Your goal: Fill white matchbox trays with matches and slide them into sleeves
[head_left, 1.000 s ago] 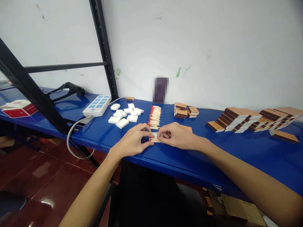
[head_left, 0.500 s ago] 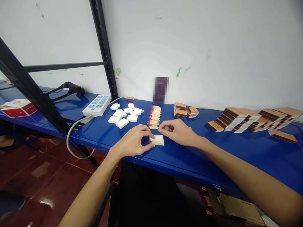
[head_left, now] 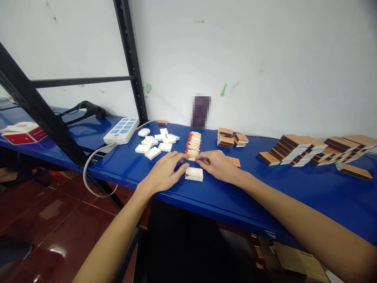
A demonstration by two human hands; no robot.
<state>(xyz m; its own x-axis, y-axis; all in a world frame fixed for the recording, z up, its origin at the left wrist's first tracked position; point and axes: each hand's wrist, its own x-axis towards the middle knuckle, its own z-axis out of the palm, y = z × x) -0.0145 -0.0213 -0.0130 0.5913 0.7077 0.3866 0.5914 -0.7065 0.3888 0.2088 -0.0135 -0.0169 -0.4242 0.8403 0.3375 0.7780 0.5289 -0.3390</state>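
A row of red-tipped matchsticks (head_left: 193, 142) lies on the blue table, heads to the left. My left hand (head_left: 165, 169) is at the near left end of the row, index fingertip at the match heads and thumb apart from it, holding nothing. At the opposite end my right hand (head_left: 216, 164) has its fingers curled, thumb and index closed at the bare end of a near matchstick. Just in front of the row sits a white matchbox tray (head_left: 194, 174), with a few matches along its front side. The fingertips hide part of the nearest matches.
White matchbox trays (head_left: 152, 153) lie loose at left, by a white oval object (head_left: 144, 132) and a power strip (head_left: 121, 130). Brown matchbox sleeves (head_left: 225, 140) stand behind my right hand. More matchboxes (head_left: 294, 148) are stacked at right. A black shelf post (head_left: 129, 55) rises at left.
My left hand has let go of the matchbox tray and moved up to the left end of the match row. My right hand has shifted slightly left and up to the matches.
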